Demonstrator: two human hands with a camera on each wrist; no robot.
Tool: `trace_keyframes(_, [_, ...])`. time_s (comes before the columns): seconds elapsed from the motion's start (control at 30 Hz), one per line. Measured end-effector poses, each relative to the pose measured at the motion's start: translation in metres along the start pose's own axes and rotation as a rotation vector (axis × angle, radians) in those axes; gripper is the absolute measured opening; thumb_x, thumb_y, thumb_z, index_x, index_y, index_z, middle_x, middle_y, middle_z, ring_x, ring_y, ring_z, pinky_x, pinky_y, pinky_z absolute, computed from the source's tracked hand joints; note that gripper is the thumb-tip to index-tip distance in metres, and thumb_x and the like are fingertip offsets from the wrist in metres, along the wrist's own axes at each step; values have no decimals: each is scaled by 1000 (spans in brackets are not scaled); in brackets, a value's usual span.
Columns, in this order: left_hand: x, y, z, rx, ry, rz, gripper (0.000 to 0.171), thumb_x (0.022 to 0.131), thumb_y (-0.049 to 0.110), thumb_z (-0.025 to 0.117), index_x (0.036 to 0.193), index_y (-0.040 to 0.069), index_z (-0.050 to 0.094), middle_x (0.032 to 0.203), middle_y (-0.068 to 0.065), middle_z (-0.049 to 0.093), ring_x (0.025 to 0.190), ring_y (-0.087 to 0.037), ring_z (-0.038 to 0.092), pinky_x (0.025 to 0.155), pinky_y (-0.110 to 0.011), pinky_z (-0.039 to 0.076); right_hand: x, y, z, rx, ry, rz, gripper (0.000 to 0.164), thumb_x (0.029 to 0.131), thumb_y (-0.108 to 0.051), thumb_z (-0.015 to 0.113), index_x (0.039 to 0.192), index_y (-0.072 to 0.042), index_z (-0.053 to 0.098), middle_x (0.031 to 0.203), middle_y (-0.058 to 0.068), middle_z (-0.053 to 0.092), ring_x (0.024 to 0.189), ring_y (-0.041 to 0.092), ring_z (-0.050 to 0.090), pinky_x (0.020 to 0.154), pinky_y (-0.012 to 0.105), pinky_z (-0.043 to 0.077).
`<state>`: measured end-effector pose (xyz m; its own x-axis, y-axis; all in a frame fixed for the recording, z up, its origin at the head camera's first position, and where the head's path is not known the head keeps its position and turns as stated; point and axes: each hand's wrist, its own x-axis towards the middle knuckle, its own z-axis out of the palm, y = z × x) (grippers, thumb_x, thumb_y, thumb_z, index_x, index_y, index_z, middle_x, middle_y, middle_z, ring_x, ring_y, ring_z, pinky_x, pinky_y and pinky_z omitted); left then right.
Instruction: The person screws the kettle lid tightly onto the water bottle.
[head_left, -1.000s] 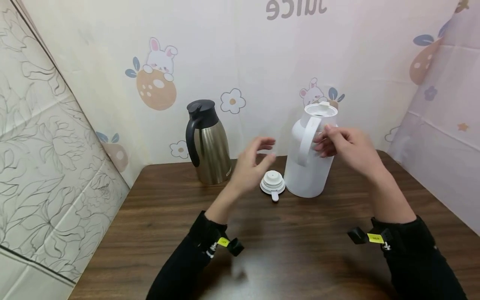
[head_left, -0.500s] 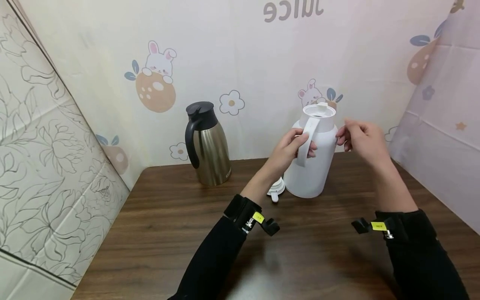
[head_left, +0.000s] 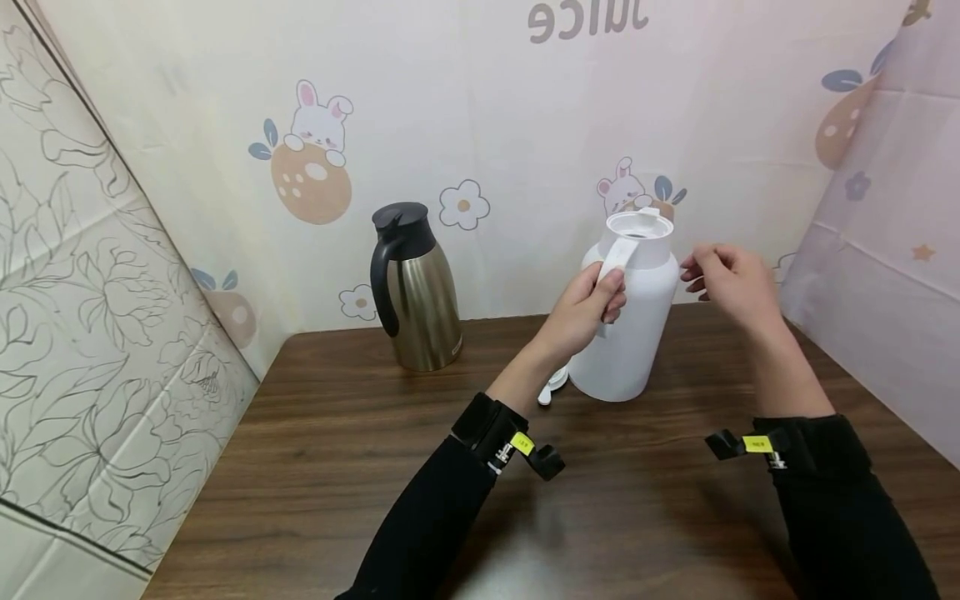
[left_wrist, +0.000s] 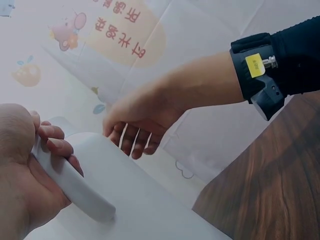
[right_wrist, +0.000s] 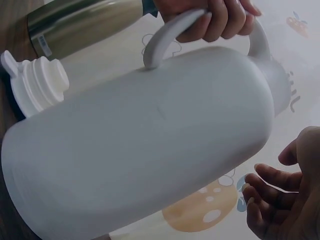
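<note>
A white thermos jug (head_left: 626, 333) stands on the wooden table, its mouth uncovered at the top. My left hand (head_left: 581, 315) grips the jug's handle (left_wrist: 75, 187), fingers wrapped round it. Just right of the jug, my right hand (head_left: 733, 279) hovers with loosely bent fingers and holds nothing; a gap to the jug's shoulder shows in the right wrist view. The jug's white lid (right_wrist: 37, 85) sits on the table by the jug's base, mostly hidden behind my left wrist in the head view.
A gold-coloured steel thermos (head_left: 423, 308) with a black top and handle stands to the left at the back of the table (head_left: 337, 467). Behind the table hangs a printed curtain (head_left: 525, 108) with rabbits and flowers. A second patterned sheet (head_left: 97, 292) borders the left side.
My left hand has moved right and up to the jug's handle and closed round it. My right hand has drawn away from the handle to the jug's right side.
</note>
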<state>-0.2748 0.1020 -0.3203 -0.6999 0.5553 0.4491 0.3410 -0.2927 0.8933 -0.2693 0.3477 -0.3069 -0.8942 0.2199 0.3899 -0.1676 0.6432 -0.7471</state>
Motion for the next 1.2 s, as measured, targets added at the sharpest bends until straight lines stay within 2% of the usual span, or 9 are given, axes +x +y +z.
trace_keyframes(0.23, [-18,8,-1,-30,-30,-16,26,116,18,38,96,4,44,73,-2,36,63,-11,34,64,-24,33,-2,3,-1,-15,-13,18,61,111,-51,39,117,1,69,85,-13,67,73,2,65,63,18,53])
trace_keyframes(0.37, [-33,14,-2,-32,-36,3,29,116,19,38,93,3,43,71,-2,35,62,-11,34,62,-25,32,-2,4,-1,-30,-22,9,62,111,-52,39,115,1,70,85,-10,68,74,5,67,63,19,54])
trace_keyframes(0.5, [-50,22,-4,-2,-1,23,32,116,21,39,90,3,44,68,-1,36,58,-11,34,57,-25,32,-1,6,1,-49,-47,4,61,111,-51,38,117,0,70,91,-3,69,76,7,66,63,19,53])
trace_keyframes(0.63, [-69,32,-9,18,47,13,35,114,24,43,86,4,45,65,0,37,54,-11,33,51,-24,29,0,6,4,-40,-70,3,59,112,-50,38,119,0,69,94,2,70,77,5,65,64,19,53])
trace_keyframes(0.9, [-107,56,-31,-7,131,-33,38,110,25,51,78,6,43,62,1,34,52,-11,29,48,-23,27,0,6,10,-63,-82,-34,59,112,-51,39,117,0,68,100,14,71,78,7,65,65,18,52])
trace_keyframes(1.2, [-139,70,-58,38,211,-33,40,105,29,54,73,7,44,60,1,35,49,-12,30,46,-23,25,-1,9,23,-43,-161,-89,48,113,-40,43,115,1,68,104,20,71,80,9,66,66,18,53])
